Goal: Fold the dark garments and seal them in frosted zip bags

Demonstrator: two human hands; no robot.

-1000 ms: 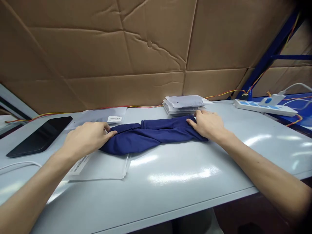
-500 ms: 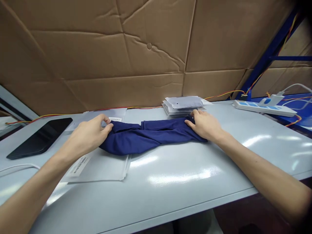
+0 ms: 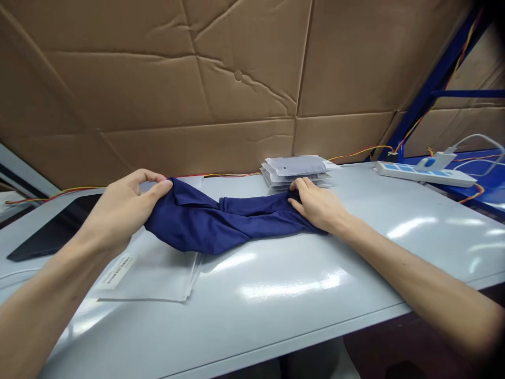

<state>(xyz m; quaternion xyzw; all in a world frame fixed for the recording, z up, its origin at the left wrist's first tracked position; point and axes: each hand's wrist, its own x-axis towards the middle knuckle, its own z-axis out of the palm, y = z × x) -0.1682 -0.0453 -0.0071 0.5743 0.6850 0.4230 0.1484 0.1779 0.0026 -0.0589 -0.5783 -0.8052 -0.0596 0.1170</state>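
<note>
A navy blue garment (image 3: 221,226), folded into a long strip, lies across the table. What kind of garment it is, I cannot tell. My left hand (image 3: 126,202) pinches its left end between thumb and fingers and holds that end raised. At the opposite end, my right hand (image 3: 315,206) grips the cloth low down, close to the tabletop. Partly under the garment's left side are clear plastic bags (image 3: 153,279) with a white barcode label (image 3: 116,271).
Behind the right hand sits a stack of thin packages (image 3: 298,167). A black tablet (image 3: 55,226) lies at left, partly hidden by my arm. The power strip (image 3: 426,172) with a plugged-in charger stands at right. Cardboard (image 3: 197,95) walls off the back; wires run along it.
My left hand has lifted the garment's left end and moved it leftward. My right hand has shifted slightly left, still gripping the other end. The plastic bags have slid a little toward the left.
</note>
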